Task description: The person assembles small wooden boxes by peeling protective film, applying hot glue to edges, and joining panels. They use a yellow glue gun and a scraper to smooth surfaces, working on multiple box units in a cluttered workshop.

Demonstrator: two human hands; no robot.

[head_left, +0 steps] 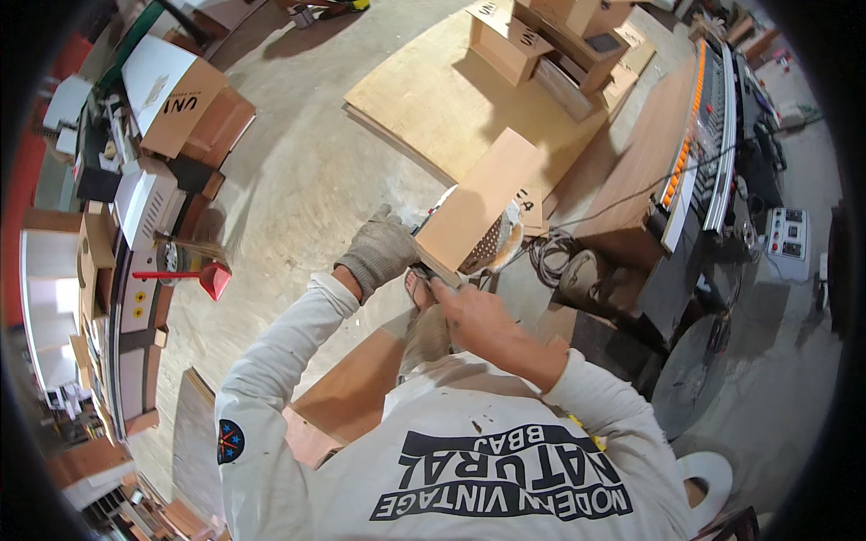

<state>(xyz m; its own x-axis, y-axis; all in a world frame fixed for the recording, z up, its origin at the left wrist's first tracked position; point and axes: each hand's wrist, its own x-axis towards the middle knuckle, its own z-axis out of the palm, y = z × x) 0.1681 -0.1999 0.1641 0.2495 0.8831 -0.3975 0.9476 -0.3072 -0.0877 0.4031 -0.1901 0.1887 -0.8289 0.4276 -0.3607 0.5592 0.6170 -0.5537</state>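
Observation:
A light-brown wooden board (483,198) slants away in front of me, its near end between my hands. My left hand (377,254), in a grey knit glove, is closed at the board's near left corner; its fingertips are partly hidden. Bare and closed, my right hand (478,317) is just below the near end, its fingers curled around a narrow greyish thing that I cannot make out. Behind the board is a round white seat or tub with a dark dotted surface (478,252), mostly covered.
A large plywood sheet (406,99) lies ahead with brown boxes (510,45) on it. To the left are a red dustpan (215,280) and stacked panels. On the right are a coiled cable (552,259), a long bench with orange parts (683,135) and a white control box (787,243).

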